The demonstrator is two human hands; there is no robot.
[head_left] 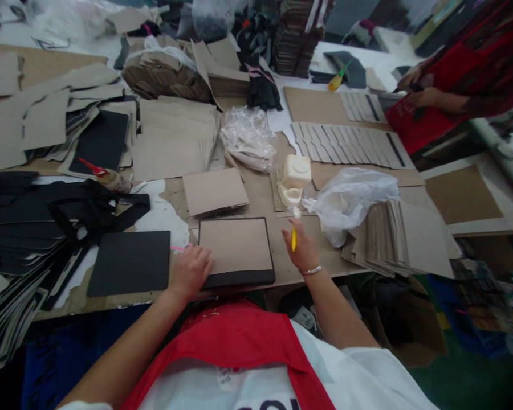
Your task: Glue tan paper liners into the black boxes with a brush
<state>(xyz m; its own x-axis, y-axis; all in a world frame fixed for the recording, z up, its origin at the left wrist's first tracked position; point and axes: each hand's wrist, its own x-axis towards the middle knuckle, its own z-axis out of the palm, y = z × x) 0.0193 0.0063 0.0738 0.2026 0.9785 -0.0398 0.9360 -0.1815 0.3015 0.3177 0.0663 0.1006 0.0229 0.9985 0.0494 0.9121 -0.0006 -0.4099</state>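
Observation:
In front of me lies a grey-brown cardboard sheet [235, 245] on a black panel [239, 279], whose dark edge shows along the front and sides. My left hand [191, 269] rests with curled fingers at their left edge; a thin pink stick [178, 248] pokes out from it. My right hand [301, 248] is closed around a yellow-handled brush [294, 238], its white, glue-smeared tip pointing away from me. Just beyond that tip is a cut-open cream plastic glue container [297, 172]. Left of my left hand lies another black panel [130, 263].
A small cardboard stack [216, 191] sits behind the work. Black pieces [21, 228] pile up at left, near a red-tipped bottle [106, 175]. To the right are a clear plastic bag [350, 196] and standing cardboard sheets [423, 236]. A co-worker in red [457, 80] stands at far right.

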